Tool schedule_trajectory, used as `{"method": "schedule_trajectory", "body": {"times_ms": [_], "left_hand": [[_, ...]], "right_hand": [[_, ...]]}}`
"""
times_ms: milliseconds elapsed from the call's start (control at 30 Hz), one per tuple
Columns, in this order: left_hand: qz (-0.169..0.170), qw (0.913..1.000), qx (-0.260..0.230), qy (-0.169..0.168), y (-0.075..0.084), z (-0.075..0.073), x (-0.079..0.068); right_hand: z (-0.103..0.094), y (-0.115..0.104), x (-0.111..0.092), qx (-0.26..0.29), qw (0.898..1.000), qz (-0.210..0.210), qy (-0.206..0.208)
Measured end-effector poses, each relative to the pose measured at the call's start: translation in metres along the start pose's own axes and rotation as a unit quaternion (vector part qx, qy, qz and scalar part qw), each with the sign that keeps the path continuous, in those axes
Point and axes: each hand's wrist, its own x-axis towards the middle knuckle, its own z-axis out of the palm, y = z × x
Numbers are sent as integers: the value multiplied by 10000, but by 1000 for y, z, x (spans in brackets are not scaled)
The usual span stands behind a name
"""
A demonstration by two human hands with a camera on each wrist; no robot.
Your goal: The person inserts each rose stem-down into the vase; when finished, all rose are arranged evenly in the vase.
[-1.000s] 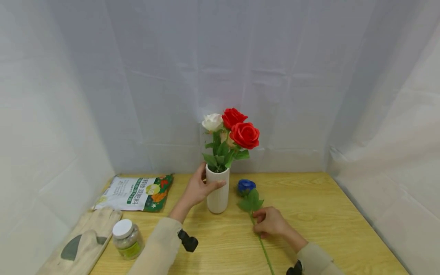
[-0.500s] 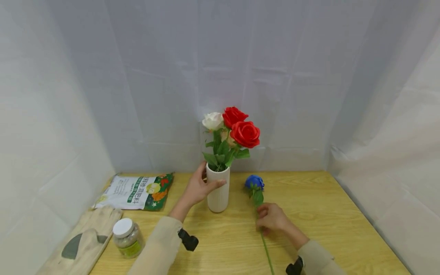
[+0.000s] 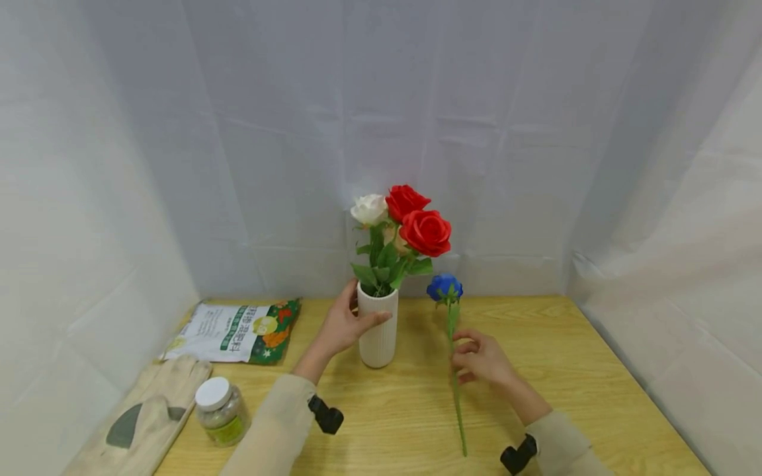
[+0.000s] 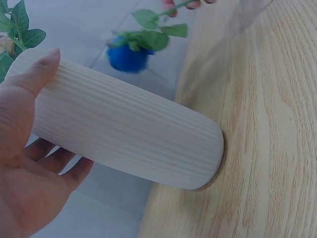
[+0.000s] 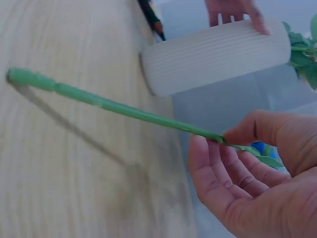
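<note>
My left hand [image 3: 340, 326] grips the upper part of a white ribbed vase [image 3: 378, 337], thumb across its front and fingers behind. The vase stands upright on the table, as the left wrist view [image 4: 129, 126] also shows. In it are two red roses [image 3: 425, 233], a white rose [image 3: 369, 209] and a paler bloom partly hidden by leaves. To the vase's right, my right hand [image 3: 483, 359] pinches the green stem of a blue rose [image 3: 444, 288] between thumb and fingers. Its bloom points up and away, and the lower stem [image 5: 119, 107] slants down towards the table.
At the left lie a white and green printed bag [image 3: 238, 332] and a pair of pale work gloves [image 3: 143, 416]. A clear jar with a white lid [image 3: 221, 413] stands beside the gloves. White sheeting [image 3: 488, 132] encloses the wooden table [image 3: 571, 383] at the back and sides.
My right hand has raised the blue rose off the table, its bloom moving up and slightly right. My left hand and the vase have stayed in place.
</note>
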Motion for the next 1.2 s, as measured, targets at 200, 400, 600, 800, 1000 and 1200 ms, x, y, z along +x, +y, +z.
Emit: {"method": "schedule_trajectory", "body": {"times_ms": [200, 400, 600, 800, 1000, 1200], "left_hand": [[39, 10000, 0, -27, 0, 0, 0], [2, 10000, 24, -21, 2, -1, -1], [32, 10000, 29, -27, 1, -1, 0], [75, 10000, 2, -23, -1, -1, 1], [98, 9999, -44, -46, -2, -1, 0], [97, 9999, -61, -63, 0, -1, -1]], "right_hand": [[-6, -17, 1, 195, 9991, -209, 304], [-11, -37, 2, 649, 9951, -603, 446], [-13, -56, 4, 1071, 9858, -1047, 757], [-14, -76, 6, 1293, 9745, -1459, 1111], [-13, -92, 8, 1765, 9577, -1753, 1449], [-10, -106, 11, 2322, 9334, -1975, 1891]]}}
